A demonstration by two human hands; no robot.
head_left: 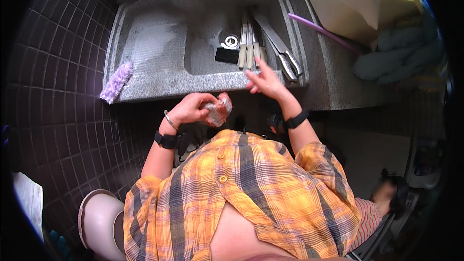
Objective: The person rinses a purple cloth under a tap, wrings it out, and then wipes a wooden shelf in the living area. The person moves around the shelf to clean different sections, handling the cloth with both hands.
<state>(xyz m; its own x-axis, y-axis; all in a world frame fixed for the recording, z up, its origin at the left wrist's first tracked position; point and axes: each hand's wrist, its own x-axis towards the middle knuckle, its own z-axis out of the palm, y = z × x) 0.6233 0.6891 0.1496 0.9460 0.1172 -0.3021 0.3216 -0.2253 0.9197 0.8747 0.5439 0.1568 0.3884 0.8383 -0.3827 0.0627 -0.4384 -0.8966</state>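
My left hand (191,108) is closed around a crumpled whitish cloth or wad (213,114) just in front of the sink's near edge. Over that edge reaches my right hand (267,82), fingers spread and no object seen in it. Its fingertips are close to the pale handles of several knives (249,53) lying side by side in the basin of the grey speckled sink (159,83). Two larger knives (278,43) with black-and-silver handles lean at the basin's right side, handles toward me. Left of the pale handles lies a black sponge-like block (226,55), beside the drain (231,41).
A fluffy lilac duster head (116,83) rests on the sink's left front corner. On the right counter are a purple stick (323,31) and a grey-green cloth (394,55). Dark tiles (63,72) wall the left side; a pale bin (99,222) stands below.
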